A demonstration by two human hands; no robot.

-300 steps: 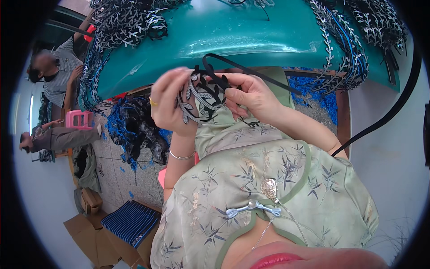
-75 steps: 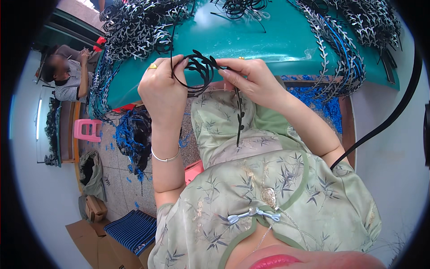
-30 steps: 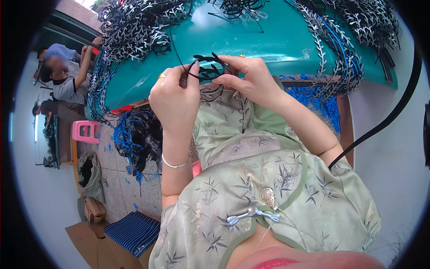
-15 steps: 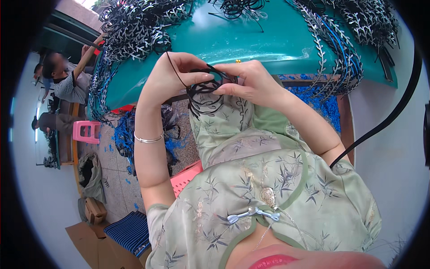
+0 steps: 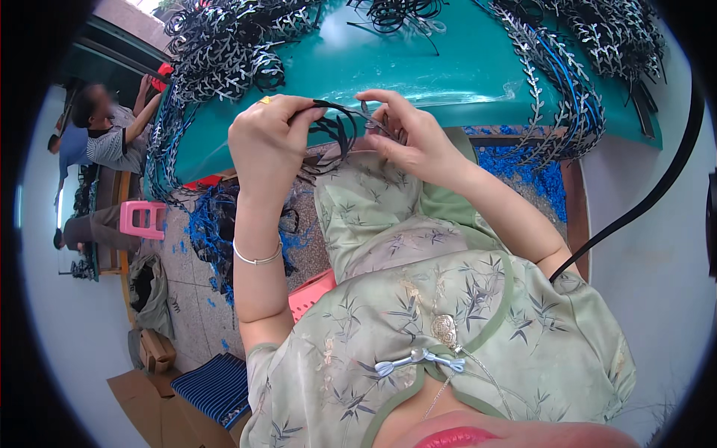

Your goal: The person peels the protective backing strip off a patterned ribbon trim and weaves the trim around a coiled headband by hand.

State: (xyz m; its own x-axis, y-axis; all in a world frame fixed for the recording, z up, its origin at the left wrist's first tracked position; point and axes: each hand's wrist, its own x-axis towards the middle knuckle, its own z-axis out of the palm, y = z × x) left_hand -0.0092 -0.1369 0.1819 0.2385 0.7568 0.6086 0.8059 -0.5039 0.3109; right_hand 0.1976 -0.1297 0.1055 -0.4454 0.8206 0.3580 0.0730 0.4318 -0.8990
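Since half a second ago, I see the left hand (image 5: 270, 142) has lifted a little, and the black strip (image 5: 337, 125) now arcs between both hands instead of hanging in a tangle under them. The left hand's fingers are curled shut around one end of that strip. The right hand (image 5: 412, 138) pinches the other end with its fingertips (image 5: 371, 113), thumb and first fingers pressed together. I see the strip up in front of the person's chest, just over the near edge of the green table (image 5: 418, 63). Its loose loops hang down between the two hands and touch the pale flowered dress (image 5: 448, 313).

I see a thin silver bracelet (image 5: 258, 257) on the left wrist. Piles of black leafy trim (image 5: 224, 48) lie on the far side of the table, and more hang over its right side with blue cords (image 5: 567, 82). Blue scraps (image 5: 209, 231) lie on the floor to the left. A pink stool (image 5: 142, 220) stands there, near another person (image 5: 112, 142) who sits well apart.
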